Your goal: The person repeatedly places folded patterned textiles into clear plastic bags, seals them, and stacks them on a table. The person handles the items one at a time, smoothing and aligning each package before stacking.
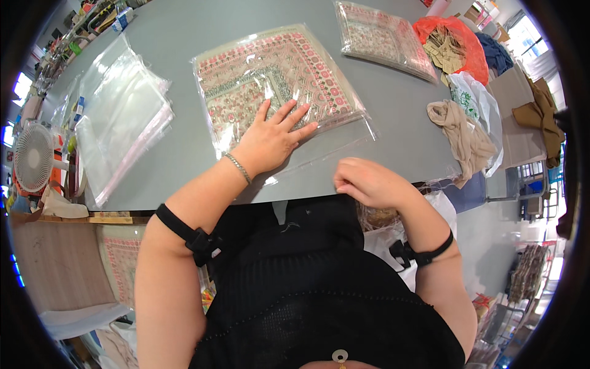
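Note:
A folded patterned cloth, pink, red, green and beige, lies flat in a clear plastic bag (272, 74) on the grey table (304, 11). My left hand (272, 136) rests palm down on the lower part of this bag, fingers spread. Below the cloth, the bag's see-through flap (318, 150) extends towards the table's near edge. To the right of the flap, my right hand (368, 182) hovers by that edge with its fingers curled in. No object shows in it, though the inside of the fist is hidden.
Clear plastic bags (124, 110) lie stacked at left, near a white fan (34, 157). At the back right is a pile of bagged patterned cloths (382, 39). Beside it sit a red plastic bag (474, 50) holding tan tags (445, 50) and a beige cloth (461, 133).

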### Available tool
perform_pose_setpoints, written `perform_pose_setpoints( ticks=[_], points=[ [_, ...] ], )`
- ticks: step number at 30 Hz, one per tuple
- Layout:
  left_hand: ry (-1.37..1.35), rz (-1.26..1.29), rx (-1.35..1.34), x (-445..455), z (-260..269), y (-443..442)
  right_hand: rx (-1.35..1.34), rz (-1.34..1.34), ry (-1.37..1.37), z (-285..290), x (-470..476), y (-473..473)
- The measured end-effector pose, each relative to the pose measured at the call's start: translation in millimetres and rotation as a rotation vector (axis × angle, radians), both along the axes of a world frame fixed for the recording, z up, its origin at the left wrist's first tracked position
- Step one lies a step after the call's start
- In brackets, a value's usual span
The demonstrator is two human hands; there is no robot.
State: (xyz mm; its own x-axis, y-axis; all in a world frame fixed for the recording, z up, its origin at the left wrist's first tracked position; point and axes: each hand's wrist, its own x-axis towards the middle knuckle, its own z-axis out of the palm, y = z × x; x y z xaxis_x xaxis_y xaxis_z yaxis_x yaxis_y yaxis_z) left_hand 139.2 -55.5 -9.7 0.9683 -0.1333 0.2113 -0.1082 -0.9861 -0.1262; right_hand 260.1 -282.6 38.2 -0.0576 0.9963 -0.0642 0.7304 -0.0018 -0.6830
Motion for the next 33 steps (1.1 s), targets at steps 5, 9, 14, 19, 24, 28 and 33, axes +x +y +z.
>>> perform_pose_setpoints(
  ticks=[5,9,14,19,24,28,33],
  points=[
    [-0.009,-0.013,-0.02,1,1,1,0.245,-0.313,-0.208,-31,16,18],
    [-0.022,-0.015,-0.038,-1,2,0,0.223,-0.252,-0.321,-39,13,36],
    [0.006,-0.019,-0.053,-1,2,2,0.114,-0.011,0.025,22,-14,-14],
    [0.01,-0.015,-0.014,0,1,2,0.239,-0.353,-0.174,-11,3,9],
    [0.001,-0.027,-0.047,-2,3,1,0.231,-0.21,-0.287,-44,11,38],
    [0.004,-0.031,-0.031,-1,4,3,0.163,-0.026,0.111,19,-15,-4],
    [0.005,-0.038,-0.028,-1,2,2,0.087,-0.353,-0.106,23,-14,-15]
  ],
)
